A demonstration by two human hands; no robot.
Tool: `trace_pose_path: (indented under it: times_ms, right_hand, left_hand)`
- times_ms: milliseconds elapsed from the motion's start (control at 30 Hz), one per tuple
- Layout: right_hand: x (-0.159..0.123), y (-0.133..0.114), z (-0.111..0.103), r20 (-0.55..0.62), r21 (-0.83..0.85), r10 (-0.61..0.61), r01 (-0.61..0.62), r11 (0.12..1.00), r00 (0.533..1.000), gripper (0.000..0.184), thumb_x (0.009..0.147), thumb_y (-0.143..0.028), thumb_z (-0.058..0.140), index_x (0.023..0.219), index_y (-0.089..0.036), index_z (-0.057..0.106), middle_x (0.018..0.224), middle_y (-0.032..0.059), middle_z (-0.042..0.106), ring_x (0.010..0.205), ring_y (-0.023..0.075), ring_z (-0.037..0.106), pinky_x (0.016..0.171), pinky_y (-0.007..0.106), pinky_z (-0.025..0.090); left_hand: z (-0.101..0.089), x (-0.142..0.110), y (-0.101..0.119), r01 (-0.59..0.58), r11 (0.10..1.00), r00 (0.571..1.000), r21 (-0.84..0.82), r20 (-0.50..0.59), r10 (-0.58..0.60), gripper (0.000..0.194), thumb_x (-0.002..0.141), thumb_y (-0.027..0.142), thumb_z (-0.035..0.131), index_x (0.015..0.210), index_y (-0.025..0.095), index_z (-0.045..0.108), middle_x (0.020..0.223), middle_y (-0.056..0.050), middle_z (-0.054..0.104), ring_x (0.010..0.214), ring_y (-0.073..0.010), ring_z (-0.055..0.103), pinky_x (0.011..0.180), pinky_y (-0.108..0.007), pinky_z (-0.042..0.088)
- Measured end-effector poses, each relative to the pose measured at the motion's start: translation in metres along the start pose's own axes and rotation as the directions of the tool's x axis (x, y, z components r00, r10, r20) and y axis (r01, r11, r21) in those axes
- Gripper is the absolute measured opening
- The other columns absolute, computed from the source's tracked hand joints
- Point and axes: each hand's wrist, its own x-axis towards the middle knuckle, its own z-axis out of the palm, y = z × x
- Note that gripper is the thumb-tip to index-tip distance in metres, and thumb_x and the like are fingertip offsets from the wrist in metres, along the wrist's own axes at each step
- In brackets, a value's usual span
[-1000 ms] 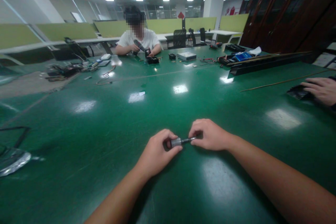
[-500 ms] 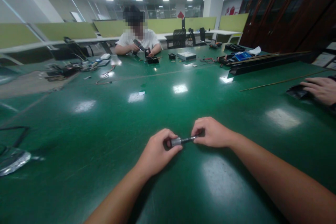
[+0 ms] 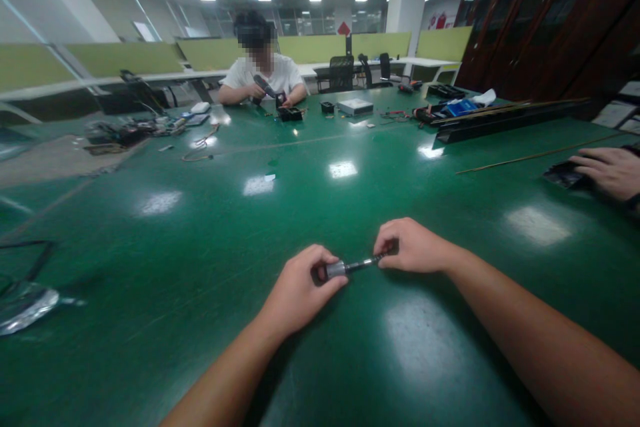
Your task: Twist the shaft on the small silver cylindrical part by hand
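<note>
Low over a glossy green table (image 3: 150, 347), the left hand (image 3: 300, 290) clamps the silver end of a small metal rod (image 3: 350, 267), whose long axis runs toward two o'clock into the pinched fingertips of the right hand (image 3: 413, 247). The rod looks silver-collared with a thin dark shaft, possibly a driver bit; both hands sit equally close.

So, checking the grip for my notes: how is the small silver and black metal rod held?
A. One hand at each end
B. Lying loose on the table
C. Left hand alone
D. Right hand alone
A: the left hand pinches the silver end of the small silver and black metal rod, and the right hand grips its dark tip.
</note>
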Motion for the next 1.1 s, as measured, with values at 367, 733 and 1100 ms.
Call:
trace_pose_path:
  times_ms: [367,733,1100]
  right_hand:
    - [0.002,-0.002,0.006,-0.005,-0.009,-0.043,0.043,0.999,0.999,0.007,0.071,-0.021,0.076,0.078,-0.019,0.074,0.074,0.0,0.068,0.07,0.0138,0.061,0.073,0.028,0.044]
    - [0.014,-0.021,0.037,-0.109,-0.009,-0.127,0.127,0.992,0.986,0.006,0.079,-0.023,0.073,0.084,-0.02,0.074,0.079,0.0009,0.071,0.079,0.016,0.061,0.08,0.031,0.04]
    - [0.012,-0.027,0.041,-0.122,0.002,-0.141,0.142,0.99,0.983,0.013,0.077,-0.025,0.075,0.088,-0.019,0.072,0.08,0.0024,0.069,0.078,0.0167,0.06,0.076,0.029,0.042]
  left_hand:
    - [0.0,0.001,0.0,-0.002,1.0,1.0,0.005,-0.013,0.002,0.016,0.08,0.028,0.071,0.088,0.019,0.06,0.083,0.0,0.061,0.074,-0.0166,0.058,0.068,-0.027,0.043]
    - [0.004,0.003,-0.001,-0.062,0.998,0.997,-0.003,-0.047,0.061,0.014,0.078,0.023,0.072,0.087,0.019,0.061,0.085,-0.001,0.062,0.078,-0.0166,0.058,0.071,-0.028,0.044]
    - [0.001,0.004,0.004,-0.022,0.999,0.998,0.025,-0.058,0.024,0.017,0.089,0.035,0.062,0.097,0.021,0.069,0.087,-0.002,0.067,0.081,-0.0176,0.061,0.072,-0.029,0.046]
